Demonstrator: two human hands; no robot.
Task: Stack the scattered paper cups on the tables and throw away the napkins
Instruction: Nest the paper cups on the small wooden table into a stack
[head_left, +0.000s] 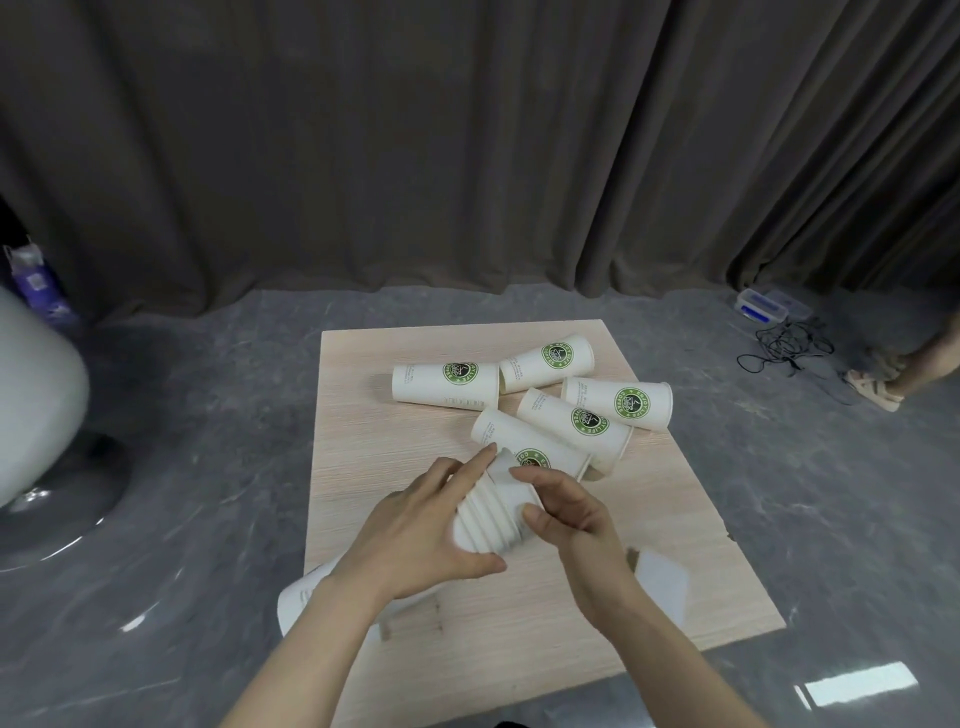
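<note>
Both hands hold one stack (491, 512) of nested white cups, lying on its side over the middle of the tabletop (363, 415). Left hand (415, 530) wraps it from the left: the thumb curls under the stack's near end, the forefinger stretches straight along the top toward the far end, and the other fingers are hidden behind the stack. Right hand (569, 519) takes it from the right, its fingers bent, with the forefinger over the top and the thumb pressed against the side; the grip is loose rather than a tight fist. Whether the stack rests on the wood or is lifted clear cannot be told.

Five loose cups lie on their sides beyond the stack, toward the far right part of the tabletop. The nearest cup (530, 447) touches the stack's far end and lies partly under it. Just beyond is another (576, 423), and right of that a third (618, 402), close by the right edge. Two more lie farther back: one (447, 384) left of centre, one (548, 361) nearest the far edge, the two almost end to end.

White napkins lie near: one (662, 582) by the right edge beside the right wrist, one (301, 597) overhanging the left edge under the left forearm.
</note>
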